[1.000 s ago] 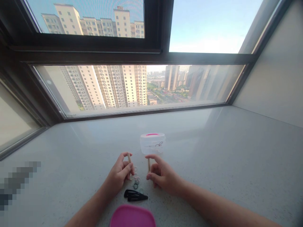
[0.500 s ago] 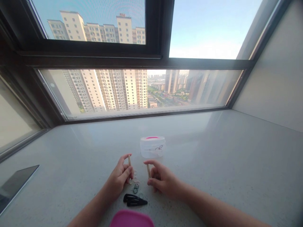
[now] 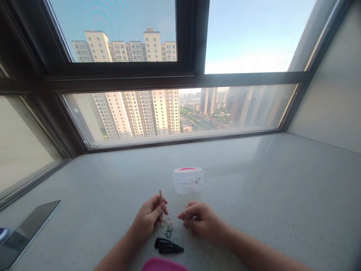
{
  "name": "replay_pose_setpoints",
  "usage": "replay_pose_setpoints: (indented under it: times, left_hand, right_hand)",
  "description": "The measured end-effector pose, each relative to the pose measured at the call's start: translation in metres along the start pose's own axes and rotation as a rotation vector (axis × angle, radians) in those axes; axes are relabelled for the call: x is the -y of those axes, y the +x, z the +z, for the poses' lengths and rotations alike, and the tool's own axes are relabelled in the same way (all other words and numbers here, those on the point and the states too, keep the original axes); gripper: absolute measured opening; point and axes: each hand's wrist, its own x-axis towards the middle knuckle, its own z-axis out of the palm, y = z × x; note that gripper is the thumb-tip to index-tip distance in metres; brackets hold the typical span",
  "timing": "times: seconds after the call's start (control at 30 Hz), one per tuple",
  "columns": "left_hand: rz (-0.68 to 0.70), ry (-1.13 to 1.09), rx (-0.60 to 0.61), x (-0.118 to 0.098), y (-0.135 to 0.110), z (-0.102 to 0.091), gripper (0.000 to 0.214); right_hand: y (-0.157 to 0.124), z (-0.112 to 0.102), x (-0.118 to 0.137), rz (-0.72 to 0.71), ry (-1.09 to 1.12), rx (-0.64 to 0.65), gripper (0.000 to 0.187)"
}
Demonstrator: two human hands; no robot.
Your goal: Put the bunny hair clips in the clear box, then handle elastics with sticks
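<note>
A wooden stick (image 3: 161, 195) is pinched upright by the left hand (image 3: 149, 217); another stick (image 3: 187, 215) is gripped in the right hand (image 3: 200, 222), above small rings (image 3: 168, 225).

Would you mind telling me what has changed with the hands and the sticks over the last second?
The right hand has tipped its wooden stick down from upright, so only a short end now shows at the fingertips. The left hand still holds its stick upright. The clear container, small hair ties, black hair clips and pink lid stayed in place on the counter.
</note>
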Motion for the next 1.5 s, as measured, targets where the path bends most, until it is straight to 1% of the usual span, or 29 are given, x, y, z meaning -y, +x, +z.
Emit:
replay_pose_setpoints:
  times: [0.17,0.3,0.47,0.67,0.77,0.87,1.0,1.13,1.23,1.37,1.5]
  left_hand:
    - [-0.006,0.041,-0.034,-0.002,0.001,0.0,0.022]
    - [-0.03,0.085,-0.026,-0.006,0.0,0.0,0.021]
    - [-0.038,0.121,-0.018,-0.011,-0.003,0.003,0.019]
    - [-0.04,0.169,0.026,-0.012,-0.004,0.003,0.022]
    - [-0.035,0.186,0.046,-0.01,-0.003,0.001,0.022]
    - [-0.038,0.175,0.06,-0.01,-0.003,0.001,0.022]
    - [-0.045,0.158,0.051,-0.011,-0.003,0.001,0.026]
    - [-0.034,0.154,0.047,-0.013,-0.004,0.001,0.027]
    - [-0.034,0.13,0.04,-0.012,-0.004,0.001,0.027]
    - [-0.058,0.053,-0.005,-0.007,-0.002,-0.003,0.025]
    - [-0.061,-0.037,-0.084,-0.002,0.001,-0.005,0.022]
  right_hand:
    - [-0.001,0.0,0.001,-0.043,0.009,-0.012,0.021]
    - [-0.002,-0.001,0.002,-0.055,-0.006,-0.016,0.024]
    - [0.0,-0.001,0.001,-0.053,0.066,-0.009,0.019]
    - [0.002,0.001,-0.005,-0.058,0.087,-0.018,0.027]
    - [0.003,0.002,-0.007,0.009,0.111,-0.025,0.034]
    - [0.002,0.002,-0.006,0.073,0.093,0.003,0.036]
    - [-0.001,-0.001,-0.001,0.076,0.007,0.024,0.033]
    - [-0.003,-0.003,0.002,-0.021,-0.127,0.024,0.024]
    - [-0.002,-0.004,0.004,-0.076,-0.183,0.016,0.022]
    - [-0.001,-0.004,0.004,-0.073,-0.116,-0.007,0.02]
    - [-0.003,-0.004,0.004,0.002,0.025,0.017,0.018]
